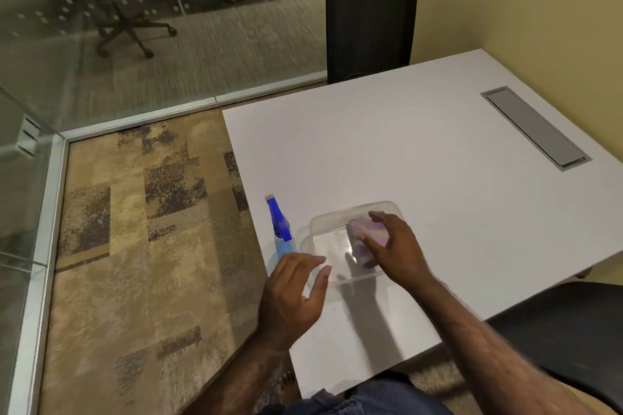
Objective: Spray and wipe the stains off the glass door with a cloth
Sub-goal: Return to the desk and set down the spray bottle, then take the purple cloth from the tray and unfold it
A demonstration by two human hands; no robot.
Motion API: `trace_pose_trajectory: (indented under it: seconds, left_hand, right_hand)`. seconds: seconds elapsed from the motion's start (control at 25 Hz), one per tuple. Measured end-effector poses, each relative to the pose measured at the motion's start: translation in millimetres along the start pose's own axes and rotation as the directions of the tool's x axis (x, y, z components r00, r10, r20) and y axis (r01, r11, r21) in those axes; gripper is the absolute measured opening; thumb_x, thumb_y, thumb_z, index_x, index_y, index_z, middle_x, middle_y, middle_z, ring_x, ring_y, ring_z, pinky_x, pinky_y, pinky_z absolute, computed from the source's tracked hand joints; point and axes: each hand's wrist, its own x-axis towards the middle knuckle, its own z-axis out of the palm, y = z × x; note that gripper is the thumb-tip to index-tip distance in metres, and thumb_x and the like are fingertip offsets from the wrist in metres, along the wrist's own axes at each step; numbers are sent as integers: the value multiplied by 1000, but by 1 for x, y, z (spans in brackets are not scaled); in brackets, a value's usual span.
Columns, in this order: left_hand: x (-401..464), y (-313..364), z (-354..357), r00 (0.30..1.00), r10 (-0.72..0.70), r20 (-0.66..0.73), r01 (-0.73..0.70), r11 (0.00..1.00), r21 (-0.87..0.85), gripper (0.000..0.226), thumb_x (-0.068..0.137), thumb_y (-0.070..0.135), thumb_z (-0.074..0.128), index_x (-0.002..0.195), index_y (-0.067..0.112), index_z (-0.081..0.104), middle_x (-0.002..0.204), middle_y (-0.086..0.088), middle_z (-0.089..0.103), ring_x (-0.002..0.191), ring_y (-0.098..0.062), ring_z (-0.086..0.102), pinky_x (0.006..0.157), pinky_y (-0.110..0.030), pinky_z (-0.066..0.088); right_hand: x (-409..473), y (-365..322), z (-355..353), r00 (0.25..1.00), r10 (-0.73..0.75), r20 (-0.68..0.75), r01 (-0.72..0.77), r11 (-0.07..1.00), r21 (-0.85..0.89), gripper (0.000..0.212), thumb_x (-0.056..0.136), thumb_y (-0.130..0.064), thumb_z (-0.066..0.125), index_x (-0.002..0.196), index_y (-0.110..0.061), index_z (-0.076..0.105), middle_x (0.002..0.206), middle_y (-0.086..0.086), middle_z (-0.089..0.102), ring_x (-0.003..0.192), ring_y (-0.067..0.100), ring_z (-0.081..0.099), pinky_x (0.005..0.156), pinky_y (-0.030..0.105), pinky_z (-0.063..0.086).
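Seen from above, a purple and white cloth (365, 239) lies bunched inside a clear plastic container (340, 222) on the near corner of a white table (421, 152), the person's right hand (394, 249) reaching into the container with fingers spread and curved over the cloth; whether the fingertips have closed on the fabric cannot be told through the blur. At 9 o'clock of the container, just beside its rim, a spray bottle (279, 229) with a dark blue trigger head and pale blue body stands at the table's edge, its nozzle pointing toward 11 o'clock. The left hand (293, 293) hovers at 7 o'clock of the container, fingers straight and loosely apart, holding nothing, its fingertips near the bottle's base and the container's near corner. A grey cable hatch (536, 128) is set flush in the tabletop at 2 o'clock, well apart from the container. A black chair (371, 23) stands at the table's far side at 12 o'clock, and part of a second dark seat (573, 323) shows at 4 o'clock. Patterned tan and brown carpet (141, 229) covers the floor at 9 o'clock, bounded by the metal-framed glass partition (135, 61) and the glass door (20, 178) at the left edge, beyond which a swivel office chair (124, 10) is dimly visible
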Motion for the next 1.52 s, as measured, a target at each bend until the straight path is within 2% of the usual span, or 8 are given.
trace_pose_trajectory:
  seconds: [0.16,0.36,0.64,0.8,0.96,1.12,1.36,1.52]
  left_hand:
    - [26,17,60,940,-268,212,282,959,-37,20,103,32,68,118,20,73,113,6,76,103,-9,69,86,-24,62]
    - [50,11,130,584,-679,445,711,692,122,36,103,38,68,133,18,67,133,1,72,123,-22,69,109,-36,56]
    - [63,-4,180,317,-839,443,849,459,261,46,100,41,70,134,10,61,131,-11,73,121,-33,70,103,-37,57]
    - [62,9,198,331,-873,359,871,428,239,51,102,41,68,142,11,56,138,-11,71,127,-35,69,100,-33,55]
    - [61,14,204,279,-905,320,911,355,210,57,100,37,73,147,10,56,145,-12,68,130,-35,67,105,-36,56]
    - [67,16,195,261,-906,332,932,327,158,41,97,32,77,131,10,72,130,-9,77,105,-25,69,92,-30,55]
    - [75,47,142,336,-895,293,941,304,-149,27,93,12,77,119,18,71,107,0,75,91,-19,70,78,-26,58]
    - [58,72,96,401,-841,364,896,278,-345,28,96,8,74,117,26,69,112,0,78,103,-18,75,90,-32,65]
  right_hand:
    - [31,20,-13,996,-56,72,73,963,-261,54,100,-27,77,149,-10,61,150,12,65,136,31,62,115,38,46]
    - [53,37,-17,982,-28,185,83,952,-296,52,105,-25,67,152,-5,57,152,14,63,138,31,61,117,36,45]
    - [57,51,-27,962,-122,245,187,946,-263,49,100,-14,70,147,-6,61,148,14,65,136,32,61,111,25,40]
    - [51,55,-35,960,-212,184,242,957,-157,41,102,-19,68,141,-10,69,143,12,69,130,21,62,109,4,29]
    - [46,56,-45,956,-226,189,250,962,-112,48,103,-33,59,143,-9,68,148,13,66,135,29,61,114,25,37]
    - [47,57,-57,939,-315,139,327,941,-81,39,104,-17,69,140,-4,69,144,16,67,134,34,63,117,45,49]
    - [47,40,-77,933,-356,-58,360,928,95,37,102,-6,74,138,-11,70,139,5,70,130,21,65,107,14,47]
    - [37,19,-86,981,-194,-2,179,902,393,32,108,-25,70,139,-25,70,138,-8,72,131,9,67,103,33,59]
